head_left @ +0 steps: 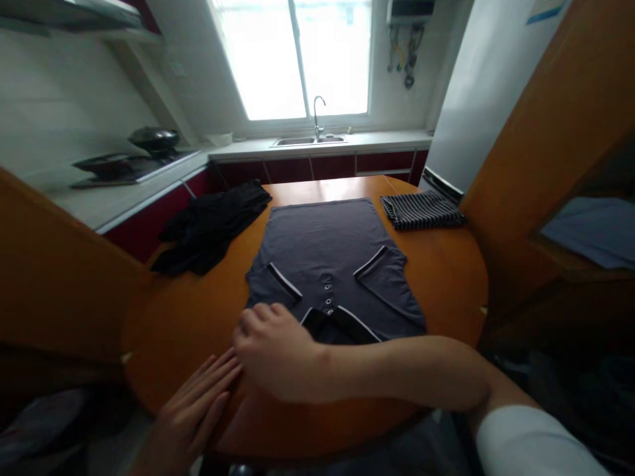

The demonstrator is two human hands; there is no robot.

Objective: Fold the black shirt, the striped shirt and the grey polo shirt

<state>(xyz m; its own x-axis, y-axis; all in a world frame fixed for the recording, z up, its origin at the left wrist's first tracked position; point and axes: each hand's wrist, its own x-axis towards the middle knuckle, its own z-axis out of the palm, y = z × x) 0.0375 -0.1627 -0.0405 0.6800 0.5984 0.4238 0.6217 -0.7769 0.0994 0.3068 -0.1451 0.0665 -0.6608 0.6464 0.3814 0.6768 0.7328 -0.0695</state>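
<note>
A dark grey polo shirt [322, 231] lies face up on the table, its hem toward the window and its black collar [342, 325] toward me. Both short sleeves are folded inward over the front, showing white-edged black cuffs. My right hand [272, 350] reaches across the near side to the shirt's left shoulder. Its fingers are curled down on the cloth there, with the fingertips hidden. Just left of it, my left hand [198, 403] rests flat with fingers stretched out, its fingertips near the right hand.
The round wooden table [173, 330] also holds crumpled black clothing [213, 225] at the left and a folded striped cloth [421, 210] at the far right. Beyond stand a counter with a sink [310, 141], a stove with a pan [153, 139], and a fridge [476, 99].
</note>
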